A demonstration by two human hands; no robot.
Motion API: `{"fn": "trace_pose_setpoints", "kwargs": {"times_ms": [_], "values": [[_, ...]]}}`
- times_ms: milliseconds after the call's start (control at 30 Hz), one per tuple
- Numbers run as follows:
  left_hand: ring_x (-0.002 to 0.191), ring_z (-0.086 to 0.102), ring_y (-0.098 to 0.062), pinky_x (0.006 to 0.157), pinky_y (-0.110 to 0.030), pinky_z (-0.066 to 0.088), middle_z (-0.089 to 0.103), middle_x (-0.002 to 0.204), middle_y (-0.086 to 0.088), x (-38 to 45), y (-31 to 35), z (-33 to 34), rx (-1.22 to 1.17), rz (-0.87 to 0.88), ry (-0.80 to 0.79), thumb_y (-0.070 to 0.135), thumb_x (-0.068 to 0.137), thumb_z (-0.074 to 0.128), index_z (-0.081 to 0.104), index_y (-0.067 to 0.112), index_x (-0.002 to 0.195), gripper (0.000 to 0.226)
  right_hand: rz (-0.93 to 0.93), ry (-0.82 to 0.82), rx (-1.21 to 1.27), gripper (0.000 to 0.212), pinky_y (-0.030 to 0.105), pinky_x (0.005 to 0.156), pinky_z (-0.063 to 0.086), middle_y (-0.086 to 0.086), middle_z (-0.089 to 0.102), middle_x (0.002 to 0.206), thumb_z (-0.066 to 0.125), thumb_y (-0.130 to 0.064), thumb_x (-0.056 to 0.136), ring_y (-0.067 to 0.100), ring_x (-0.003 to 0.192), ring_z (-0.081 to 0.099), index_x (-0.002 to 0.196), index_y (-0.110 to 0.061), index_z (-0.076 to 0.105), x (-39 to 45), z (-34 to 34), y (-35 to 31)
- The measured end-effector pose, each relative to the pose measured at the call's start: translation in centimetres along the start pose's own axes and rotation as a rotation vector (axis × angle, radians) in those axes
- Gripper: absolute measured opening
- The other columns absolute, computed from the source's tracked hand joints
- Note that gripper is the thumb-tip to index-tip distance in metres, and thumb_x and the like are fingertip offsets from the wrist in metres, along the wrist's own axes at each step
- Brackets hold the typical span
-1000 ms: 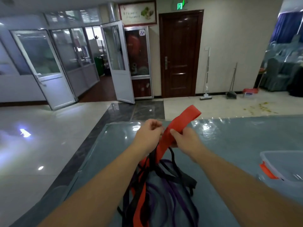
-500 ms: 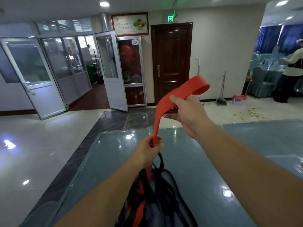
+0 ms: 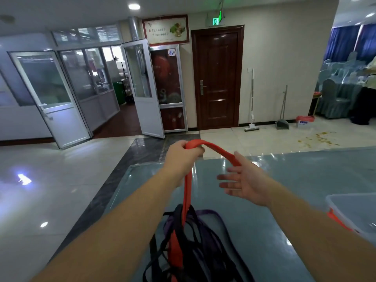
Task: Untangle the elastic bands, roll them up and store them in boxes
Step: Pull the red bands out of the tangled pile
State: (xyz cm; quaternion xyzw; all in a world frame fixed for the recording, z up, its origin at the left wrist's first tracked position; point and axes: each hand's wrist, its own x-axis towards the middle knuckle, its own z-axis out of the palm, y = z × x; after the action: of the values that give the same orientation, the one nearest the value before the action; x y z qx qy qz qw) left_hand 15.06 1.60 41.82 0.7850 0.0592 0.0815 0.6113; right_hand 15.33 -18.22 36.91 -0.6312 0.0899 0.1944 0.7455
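A red elastic band [image 3: 187, 192] rises from a tangled heap of black, purple and red bands [image 3: 195, 247] on the glossy blue-grey table [image 3: 305, 180]. My left hand [image 3: 182, 157] grips the band's top in a fist above the heap. From the fist the band arcs right and down behind my right hand [image 3: 246, 184], whose fingers are spread and straight, palm turned left. The band's end runs past the thumb side of that hand; I cannot see any pinch on it.
A clear plastic box [image 3: 354, 212] with a red latch stands at the table's right edge. Beyond the table lies a tiled floor, with glass doors at left, a dark wooden door ahead, and a mop and dustpan against the wall.
My right hand has let go of the red band, dropped and opened. My left hand has slid up to the band's top, raised above the heap.
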Motion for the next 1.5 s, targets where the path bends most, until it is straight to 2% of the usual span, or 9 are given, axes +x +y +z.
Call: {"fn": "trace_pose_setpoints", "kwargs": {"times_ms": [133,233,367,567,700,967,1233,1367,1500], "values": [[0.082,0.070,-0.029,0.075,-0.039,0.058,0.074,0.090,-0.013,1.0,2.4,1.6,-0.252,-0.131,0.014,0.011,0.085,0.080,0.072,0.006,0.103,0.021,-0.137,-0.288,-0.106,0.053,0.049,0.099,0.057,0.018,0.071,0.128,0.077,-0.040,0.089,0.028,0.103,0.070,0.133,-0.015,0.063,-0.4,2.9,2.9],[0.065,0.053,-0.021,0.064,-0.033,0.046,0.061,0.081,-0.014,1.4,4.1,2.6,-0.329,-0.176,0.049,0.012,0.082,0.079,0.069,0.004,0.102,0.024,-0.347,-0.205,-0.345,0.039,0.049,0.097,0.059,0.007,0.077,0.112,0.079,-0.035,0.088,0.025,0.096,0.075,0.124,-0.026,0.067,0.2,5.5,4.0],[0.089,0.067,-0.026,0.083,-0.040,0.056,0.073,0.102,-0.011,1.6,4.9,2.3,-0.291,-0.084,0.031,0.027,0.081,0.081,0.066,0.014,0.114,0.039,-0.487,-0.001,-0.525,0.023,0.033,0.070,0.055,0.005,0.075,0.086,0.061,-0.036,0.099,0.014,0.074,0.068,0.103,-0.016,0.072,0.5,6.0,3.5],[0.098,0.069,-0.019,0.094,-0.037,0.055,0.076,0.103,-0.002,1.0,-0.1,0.4,-0.116,-0.060,-0.221,0.026,0.093,0.073,0.073,0.021,0.108,0.016,-0.481,0.043,-0.509,0.022,0.042,0.075,0.060,0.005,0.079,0.091,0.061,-0.034,0.101,0.027,0.084,0.076,0.100,-0.016,0.073,1.3,5.1,1.2],[0.113,0.069,-0.018,0.108,-0.042,0.051,0.075,0.117,-0.001,-0.7,-5.9,0.1,0.030,-0.153,-0.265,0.041,0.089,0.076,0.065,0.023,0.129,0.045,-0.415,0.117,-0.360,0.034,0.037,0.063,0.051,0.010,0.067,0.074,0.059,-0.032,0.103,0.022,0.067,0.063,0.092,-0.003,0.071,1.6,4.6,-0.6],[0.094,0.075,-0.011,0.088,-0.037,0.063,0.074,0.108,0.007,-3.5,-12.2,1.4,0.201,-0.123,-0.292,0.031,0.073,0.090,0.052,0.028,0.125,0.064,-0.392,0.118,-0.153,0.026,0.048,0.083,0.065,0.022,0.077,0.104,0.064,-0.028,0.102,0.034,0.096,0.077,0.098,-0.003,0.069,0.9,5.3,-2.9],[0.065,0.061,-0.007,0.058,-0.020,0.051,0.065,0.083,0.008,-1.9,-6.8,1.8,0.241,0.131,-0.112,0.012,0.086,0.070,0.053,0.026,0.121,0.042,-0.487,0.162,0.066,0.027,0.046,0.079,0.065,0.016,0.079,0.099,0.066,-0.031,0.101,0.030,0.089,0.080,0.103,-0.004,0.068,-1.4,6.0,-6.8],[0.072,0.065,-0.006,0.067,-0.028,0.057,0.071,0.095,0.006,-1.1,-3.7,0.3,0.233,0.215,-0.156,0.011,0.083,0.071,0.050,0.031,0.126,0.052,-0.515,0.160,0.198,0.023,0.048,0.083,0.065,0.017,0.077,0.104,0.066,-0.026,0.102,0.025,0.086,0.079,0.107,-0.004,0.066,-2.3,5.2,-8.8],[0.090,0.071,-0.006,0.074,-0.024,0.058,0.071,0.105,0.010,-0.9,-2.8,0.2,0.160,0.270,-0.166,0.013,0.084,0.073,0.053,0.032,0.127,0.051,-0.552,0.149,0.257,0.012,0.039,0.067,0.065,0.009,0.072,0.078,0.063,-0.018,0.103,0.016,0.065,0.075,0.098,-0.007,0.065,-3.3,5.2,-10.5]]}}
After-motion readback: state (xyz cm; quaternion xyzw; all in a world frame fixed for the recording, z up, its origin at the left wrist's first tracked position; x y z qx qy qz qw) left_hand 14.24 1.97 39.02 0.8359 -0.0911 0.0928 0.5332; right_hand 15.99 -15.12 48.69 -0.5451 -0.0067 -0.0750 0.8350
